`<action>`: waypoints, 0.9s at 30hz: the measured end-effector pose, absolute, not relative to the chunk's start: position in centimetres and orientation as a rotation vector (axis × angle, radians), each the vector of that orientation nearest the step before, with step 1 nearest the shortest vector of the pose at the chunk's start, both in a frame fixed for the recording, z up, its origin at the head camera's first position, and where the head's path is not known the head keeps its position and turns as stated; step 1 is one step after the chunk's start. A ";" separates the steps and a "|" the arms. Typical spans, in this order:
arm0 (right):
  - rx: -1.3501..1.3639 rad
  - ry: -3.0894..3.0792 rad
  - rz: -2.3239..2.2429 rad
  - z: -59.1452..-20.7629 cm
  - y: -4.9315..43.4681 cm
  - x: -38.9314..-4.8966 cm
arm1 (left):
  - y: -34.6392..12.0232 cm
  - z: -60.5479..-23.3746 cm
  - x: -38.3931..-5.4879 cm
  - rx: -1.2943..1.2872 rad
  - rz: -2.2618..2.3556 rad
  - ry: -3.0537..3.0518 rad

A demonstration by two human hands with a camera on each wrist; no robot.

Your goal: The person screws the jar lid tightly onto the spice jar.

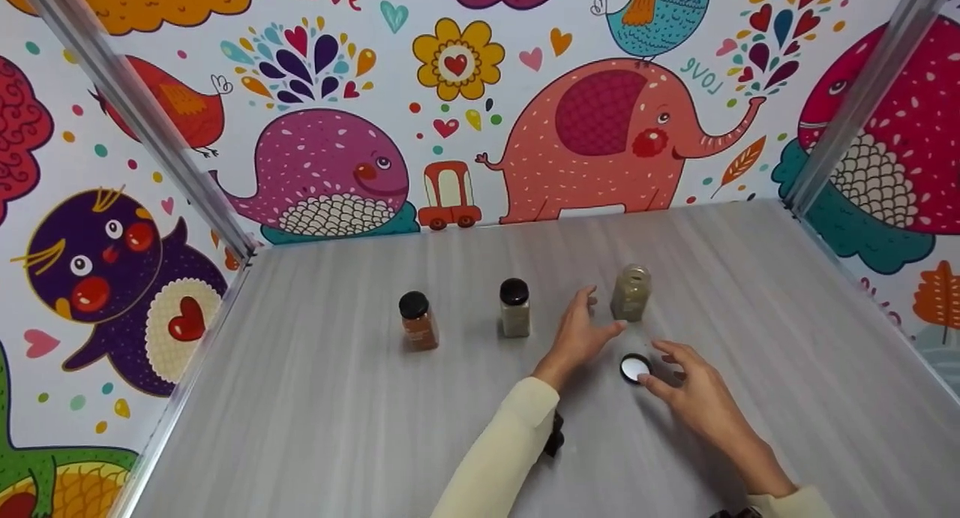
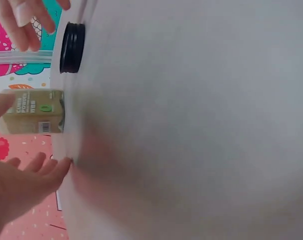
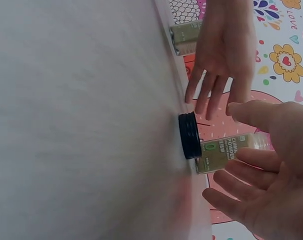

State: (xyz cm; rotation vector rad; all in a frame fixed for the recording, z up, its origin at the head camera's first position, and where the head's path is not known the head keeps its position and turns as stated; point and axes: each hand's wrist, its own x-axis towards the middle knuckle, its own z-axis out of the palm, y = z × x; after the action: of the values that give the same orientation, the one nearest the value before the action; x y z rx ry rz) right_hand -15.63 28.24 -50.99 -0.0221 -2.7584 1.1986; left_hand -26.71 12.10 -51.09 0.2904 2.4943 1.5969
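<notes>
An uncapped glass jar [image 1: 632, 294] of greenish-brown cumin powder [image 2: 34, 111] stands upright at the right of the table. Its black lid [image 1: 636, 368] lies in front of it, white inside facing up. Just left of the jar is my left hand [image 1: 577, 336], fingers spread and holding nothing. My right hand [image 1: 697, 394] hovers to the right of the lid, fingers loosely bent and apart; in the head view its thumb overlaps the lid's edge. From the right wrist, the lid [image 3: 190, 135] shows in front of the jar's base, with nothing in the hand.
Two capped jars with black lids stand to the left: one of greenish powder [image 1: 515, 311], one of reddish-brown powder [image 1: 420, 324]. A grey wood-grain table [image 1: 337, 428] carries everything. Printed cartoon walls [image 1: 457, 127] on metal frames close off its back and sides.
</notes>
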 end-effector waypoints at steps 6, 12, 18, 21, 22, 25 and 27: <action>-0.045 -2.795 1.155 -51.3 28.4 -15.6 | 13.8 -51.2 -27.6 0.337 1.657 2.436; 0.015 -2.852 1.138 -51.4 28.4 -16.2 | 15.2 -50.4 -27.9 0.355 1.683 2.447; 0.024 -2.890 1.127 -51.7 28.3 -16.5 | 16.3 -49.4 -28.1 0.341 1.645 2.502; 0.031 -2.901 1.083 -52.0 28.0 -16.7 | 16.4 -49.4 -28.3 0.305 1.589 2.557; 0.034 -2.903 1.072 -52.0 27.9 -16.8 | 16.3 -49.5 -28.4 0.298 1.578 2.571; 0.037 -2.901 1.046 -52.1 27.8 -16.9 | 16.1 -49.7 -28.6 0.297 1.566 2.587; 0.039 -2.903 1.021 -52.0 27.7 -17.0 | 16.0 -49.9 -28.7 0.327 1.580 2.566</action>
State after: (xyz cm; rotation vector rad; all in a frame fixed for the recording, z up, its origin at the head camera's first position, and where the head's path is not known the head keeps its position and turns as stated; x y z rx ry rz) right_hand -16.96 27.74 -52.02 0.0393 -2.9030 1.0207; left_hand -28.74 16.00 -49.89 0.3274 2.5656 1.5802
